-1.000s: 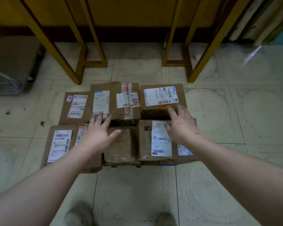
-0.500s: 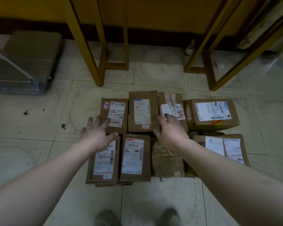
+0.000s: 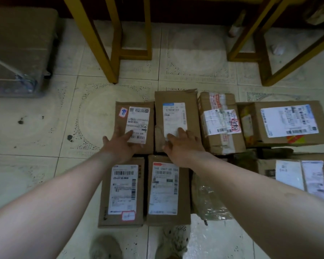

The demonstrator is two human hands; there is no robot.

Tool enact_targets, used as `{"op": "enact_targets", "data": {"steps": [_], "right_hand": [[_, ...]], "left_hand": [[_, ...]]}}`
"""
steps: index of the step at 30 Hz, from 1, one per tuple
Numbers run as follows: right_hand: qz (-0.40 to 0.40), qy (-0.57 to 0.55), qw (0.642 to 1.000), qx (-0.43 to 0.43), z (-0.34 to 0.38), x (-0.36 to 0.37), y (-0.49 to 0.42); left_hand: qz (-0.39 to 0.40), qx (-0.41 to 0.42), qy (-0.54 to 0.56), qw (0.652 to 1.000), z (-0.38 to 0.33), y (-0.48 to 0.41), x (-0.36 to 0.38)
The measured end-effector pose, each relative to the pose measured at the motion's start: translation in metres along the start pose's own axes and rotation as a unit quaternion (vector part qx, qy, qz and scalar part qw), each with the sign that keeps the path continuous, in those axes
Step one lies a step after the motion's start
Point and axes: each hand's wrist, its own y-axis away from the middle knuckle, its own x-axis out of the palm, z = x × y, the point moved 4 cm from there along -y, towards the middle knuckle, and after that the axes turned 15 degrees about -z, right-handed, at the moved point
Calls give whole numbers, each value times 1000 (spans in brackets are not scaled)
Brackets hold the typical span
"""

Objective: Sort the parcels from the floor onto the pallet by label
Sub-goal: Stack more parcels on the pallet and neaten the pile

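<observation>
left grip (image 3: 120, 144) spread flat on labelled parcel (image 3: 137, 116) beneath it, right grip (image 3: 183, 146) spread flat on neighbouring parcel (image 3: 174, 98), more parcels (image 3: 221, 124) right of both

Both hands have travelled leftwards along the far row of parcels. A second ago the right hand (image 3: 181, 144) reached by the wide-labelled box at the right end, then touched the taped parcel (image 3: 220, 124); now it lies flat on the tall middle parcel (image 3: 175, 113), fingertips at the label's lower edge. The left hand (image 3: 123, 144) has gone from above the near row to the far-left parcel (image 3: 138, 118), its straight fingers now reaching onto that parcel's white label. The head view has swung left and closer
</observation>
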Motion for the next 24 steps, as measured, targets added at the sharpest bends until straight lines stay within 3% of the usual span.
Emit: {"op": "enact_targets", "data": {"steps": [5, 11, 16, 20, 24], "right_hand": [[-14, 7, 1000, 4, 1, 5, 9], [-57, -2, 998, 10, 4, -4, 3], [-13, -5, 999, 36, 4, 1, -4], [-24, 6, 999, 29, 4, 1, 2], [-46, 27, 998, 14, 0, -6, 1]], "left_hand": [[21, -53, 71, 996, 8, 6, 18], [-11, -48, 86, 995, 10, 5, 16], [-16, -30, 80, 996, 13, 8, 18], [-14, -26, 89, 996, 13, 9, 16], [-58, -67, 119, 989, 21, 11, 10]]}}
